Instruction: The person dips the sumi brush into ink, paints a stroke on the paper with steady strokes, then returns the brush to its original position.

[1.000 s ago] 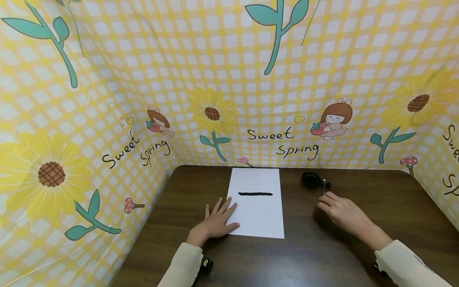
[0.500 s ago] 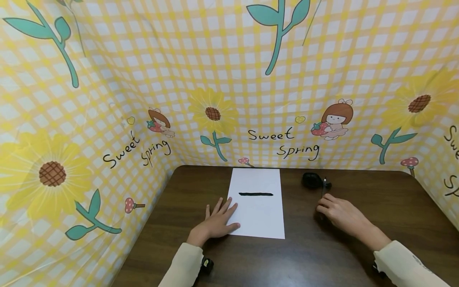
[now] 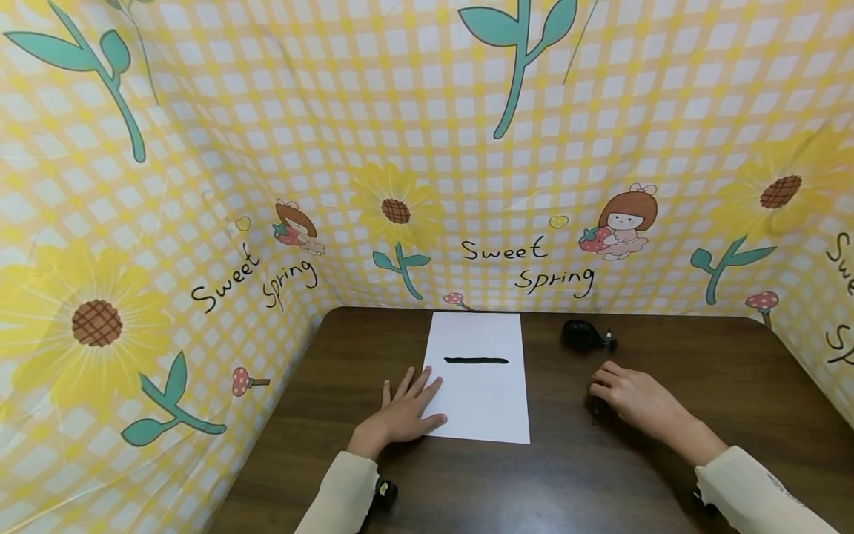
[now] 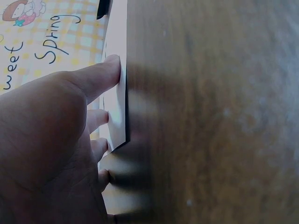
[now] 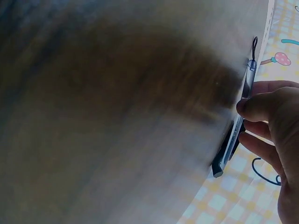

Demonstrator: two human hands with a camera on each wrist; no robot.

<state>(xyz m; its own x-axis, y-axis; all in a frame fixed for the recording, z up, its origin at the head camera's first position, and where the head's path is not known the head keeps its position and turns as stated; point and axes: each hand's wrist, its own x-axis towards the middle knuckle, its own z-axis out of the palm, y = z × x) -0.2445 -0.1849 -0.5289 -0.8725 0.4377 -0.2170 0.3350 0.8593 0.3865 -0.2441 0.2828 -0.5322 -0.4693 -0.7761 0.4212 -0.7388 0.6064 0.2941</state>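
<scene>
My left hand (image 3: 395,417) rests with spread fingers on the left edge of a white sheet of paper (image 3: 482,406). Across the sheet runs one thick black stroke (image 3: 476,361). To the right of the paper, my right hand (image 3: 637,397) pinches a slim calligraphy brush (image 5: 250,73) between thumb and fingers. A cord loop hangs from the brush's near end; its far end reaches beside a round black object (image 3: 577,335). In the head view the fingers hide the brush's middle, and whether its far end touches the black object I cannot tell.
The dark wooden table (image 3: 547,482) ends at a yellow checked cloth (image 3: 427,119) hanging behind and at both sides. A small dark piece (image 3: 613,345) lies right of the round black object. Each wrist wears a black camera mount (image 3: 385,493).
The brush has turned in my right hand: its far end has shifted slightly right, and its loop end now shows below the fingers. My left hand and the paper stay where they were.
</scene>
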